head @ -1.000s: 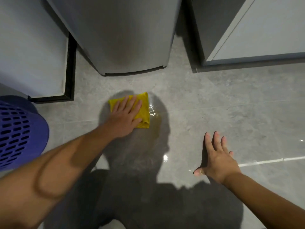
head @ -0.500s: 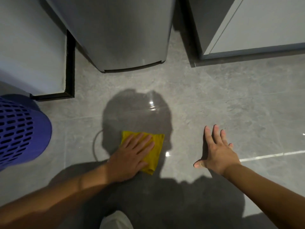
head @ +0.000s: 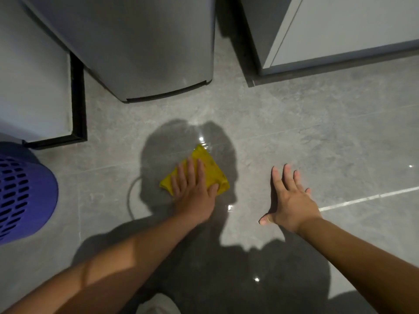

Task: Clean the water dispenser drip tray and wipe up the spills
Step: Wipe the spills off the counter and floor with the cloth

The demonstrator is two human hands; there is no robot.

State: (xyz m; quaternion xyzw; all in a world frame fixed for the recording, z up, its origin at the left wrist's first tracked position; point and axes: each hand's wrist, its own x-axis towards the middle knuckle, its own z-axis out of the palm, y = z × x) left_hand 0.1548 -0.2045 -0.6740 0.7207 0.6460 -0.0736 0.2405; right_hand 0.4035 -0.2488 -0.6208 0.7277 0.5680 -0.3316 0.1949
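Only one view, from a camera worn up on the head. Looking down and a little forward at the grey tiled floor. Close enough to show both bare arms stretched in from the bottom edge, with the left hand near the middle and the right hand near it on the right. Wide enough to catch the foot of the grey water dispenser at the top, a white cabinet at the top right and a purple basket at the left edge.
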